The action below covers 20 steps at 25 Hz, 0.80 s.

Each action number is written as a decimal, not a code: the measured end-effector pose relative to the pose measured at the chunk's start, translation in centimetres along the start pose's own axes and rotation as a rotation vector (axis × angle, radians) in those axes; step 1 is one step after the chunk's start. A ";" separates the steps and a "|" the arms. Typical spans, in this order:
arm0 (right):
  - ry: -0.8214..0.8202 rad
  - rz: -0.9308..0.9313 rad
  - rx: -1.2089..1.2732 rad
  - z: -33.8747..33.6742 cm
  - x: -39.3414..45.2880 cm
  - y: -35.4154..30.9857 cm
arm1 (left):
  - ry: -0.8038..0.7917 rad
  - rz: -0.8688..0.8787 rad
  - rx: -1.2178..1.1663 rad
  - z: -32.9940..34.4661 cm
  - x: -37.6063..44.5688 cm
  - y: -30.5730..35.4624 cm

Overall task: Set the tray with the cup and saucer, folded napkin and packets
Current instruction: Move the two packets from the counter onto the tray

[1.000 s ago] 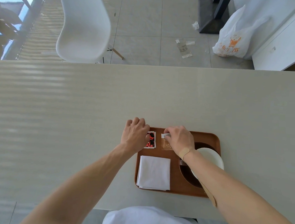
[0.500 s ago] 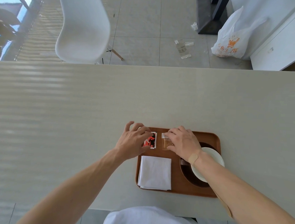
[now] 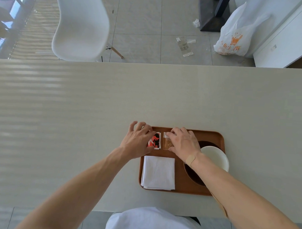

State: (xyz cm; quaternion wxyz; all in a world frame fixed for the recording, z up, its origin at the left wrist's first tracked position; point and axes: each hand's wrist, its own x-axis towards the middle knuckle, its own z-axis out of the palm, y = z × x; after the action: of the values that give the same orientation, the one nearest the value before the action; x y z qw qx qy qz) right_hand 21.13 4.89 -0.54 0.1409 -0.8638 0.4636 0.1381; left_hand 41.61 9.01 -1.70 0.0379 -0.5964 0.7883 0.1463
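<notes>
Our left hand (image 3: 138, 141) rests spread-fingered on the red-and-black packet (image 3: 155, 140), our right hand (image 3: 183, 143) flat on the clear packet (image 3: 167, 144) beside it, folded napkin (image 3: 159, 173) just below both on the wooden tray (image 3: 213, 137).

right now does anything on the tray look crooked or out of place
Mostly tidy. The napkin lies square at the tray's near left, and both packets sit side by side under the left hand and right hand. One oddity: the white dish overhangs the tray's right rim.
</notes>
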 end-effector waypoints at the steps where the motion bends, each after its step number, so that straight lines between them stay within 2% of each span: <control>1: 0.000 0.003 0.004 0.0 -0.1 -0.1 | 0.002 0.001 -0.004 0.1 0.0 0.1; 20: 0.014 0.060 0.088 0.4 -0.1 -0.9 | 0.005 -0.016 -0.007 0.5 -0.4 0.1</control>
State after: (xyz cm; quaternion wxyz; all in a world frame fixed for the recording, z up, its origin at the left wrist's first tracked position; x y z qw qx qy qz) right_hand 21.79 5.56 -0.77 0.1712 -0.8435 0.4958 0.1156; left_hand 41.52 9.55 -2.08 0.0350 -0.6033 0.7830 0.1473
